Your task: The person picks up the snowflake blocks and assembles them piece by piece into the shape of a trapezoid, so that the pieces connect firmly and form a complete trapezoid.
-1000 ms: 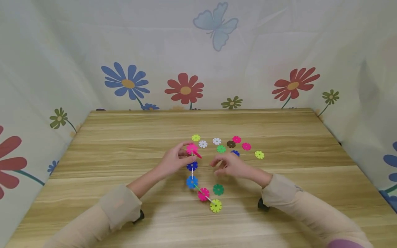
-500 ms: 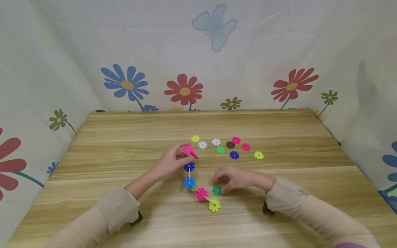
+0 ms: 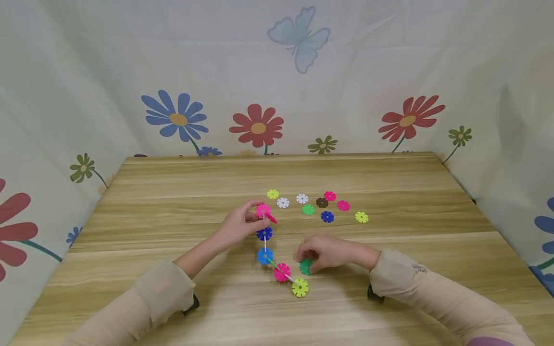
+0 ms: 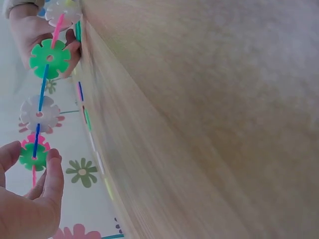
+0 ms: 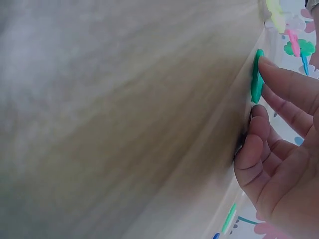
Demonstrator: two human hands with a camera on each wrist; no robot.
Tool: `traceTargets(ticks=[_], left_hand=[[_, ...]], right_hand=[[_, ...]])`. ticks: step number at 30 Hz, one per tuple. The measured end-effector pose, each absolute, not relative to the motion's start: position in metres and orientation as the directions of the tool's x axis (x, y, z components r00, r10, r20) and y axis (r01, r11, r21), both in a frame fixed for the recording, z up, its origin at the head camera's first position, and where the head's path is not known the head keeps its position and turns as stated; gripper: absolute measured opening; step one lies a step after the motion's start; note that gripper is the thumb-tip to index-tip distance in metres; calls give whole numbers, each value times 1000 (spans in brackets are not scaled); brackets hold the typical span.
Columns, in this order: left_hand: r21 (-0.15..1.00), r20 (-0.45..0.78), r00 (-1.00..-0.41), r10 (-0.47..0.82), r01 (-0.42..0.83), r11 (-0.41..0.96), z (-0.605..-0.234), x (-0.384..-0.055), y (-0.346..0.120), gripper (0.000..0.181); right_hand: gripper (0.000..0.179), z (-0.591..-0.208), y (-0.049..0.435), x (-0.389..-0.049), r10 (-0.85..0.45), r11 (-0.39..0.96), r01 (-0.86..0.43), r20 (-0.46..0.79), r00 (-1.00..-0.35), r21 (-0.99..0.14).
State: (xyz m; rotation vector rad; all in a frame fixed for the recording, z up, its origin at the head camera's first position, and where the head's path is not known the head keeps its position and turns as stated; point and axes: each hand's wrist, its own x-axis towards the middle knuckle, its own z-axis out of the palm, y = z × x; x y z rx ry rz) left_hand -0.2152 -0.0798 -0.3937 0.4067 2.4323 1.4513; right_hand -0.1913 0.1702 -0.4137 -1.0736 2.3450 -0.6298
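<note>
My left hand (image 3: 238,223) pinches one end of a chain of slotted snowflake discs, by the pink disc (image 3: 262,210). Below it in the chain come a dark blue disc (image 3: 264,234), a light blue disc (image 3: 265,256), a pink disc and a yellow disc (image 3: 300,288), joined by discs seen edge-on. The left wrist view shows thumb and fingertips either side of a green disc (image 4: 33,158). My right hand (image 3: 331,252) has thumb and fingers at a loose dark green disc (image 3: 306,267) at the tabletop; in the right wrist view that disc (image 5: 257,77) appears edge-on against the fingers.
Several loose discs lie farther back on the wooden table (image 3: 173,192), among them a white disc (image 3: 302,198), a brown disc (image 3: 322,203), a blue disc (image 3: 327,217) and a yellow disc (image 3: 361,217). A flower-printed curtain (image 3: 207,57) surrounds the table.
My right hand has come down and toward me, from above the table's middle to the dark green disc. The left hand still holds the chain, which shifted slightly left.
</note>
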Motion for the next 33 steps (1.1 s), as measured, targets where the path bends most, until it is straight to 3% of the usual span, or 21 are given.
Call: traceTargets(ticks=[7, 15, 24, 33], left_hand=[[884, -98, -924, 369, 89, 458, -395, -215, -80, 56], [898, -114, -927, 357, 57, 435, -389, -211, -78, 55], [919, -97, -925, 366, 57, 389, -359, -191, -69, 52], [937, -104, -933, 345, 25, 349, -380, -205, -69, 54]], right_hand=[[20, -414, 171, -191, -755, 608, -517, -236, -612, -603], [15, -414, 175, -197, -711, 577, -396, -201, -674, -715], [12, -409, 170, -208, -592, 415, -229, -70, -803, -881], [20, -398, 163, -214, -500, 302, -134, -38, -865, -944]])
